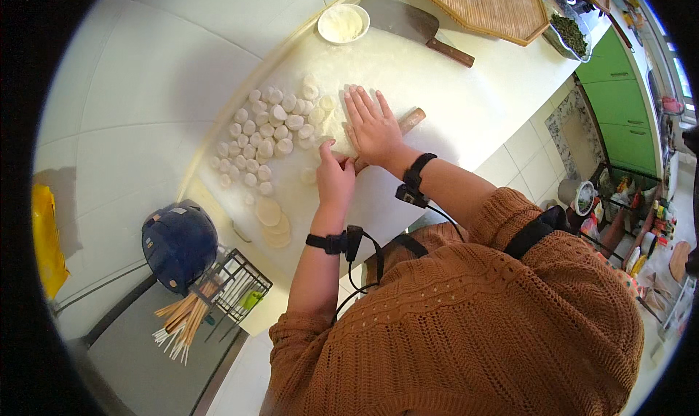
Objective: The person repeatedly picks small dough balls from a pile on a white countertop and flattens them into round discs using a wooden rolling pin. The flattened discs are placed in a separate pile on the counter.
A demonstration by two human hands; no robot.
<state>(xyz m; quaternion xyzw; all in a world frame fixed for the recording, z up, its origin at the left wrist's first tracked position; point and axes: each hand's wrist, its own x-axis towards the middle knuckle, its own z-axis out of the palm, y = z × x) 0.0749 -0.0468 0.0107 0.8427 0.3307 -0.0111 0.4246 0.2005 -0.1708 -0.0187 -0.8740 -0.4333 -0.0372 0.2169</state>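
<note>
My right hand (371, 128) lies palm down across a wooden rolling pin (413, 119), its fingers stretched out over the floury white board (466, 103). Beside it, my left hand (336, 174) is curled near the pin's near end, thumb raised; what its bent fingers hold is hidden. Many small white dough pieces (279, 130) lie in a group to the left of my hands. A few flat, thin dough rounds (268, 213) rest below that group, toward the board's lower left.
Behind stand a bowl of white powder (341, 24), a cleaver (402, 22), a woven tray (480, 1) and a container of chopped greens (568, 37). At lower left are a dark blue appliance (178, 241) and a chopstick rack (244, 281). Green cabinets (622, 135) stand at right.
</note>
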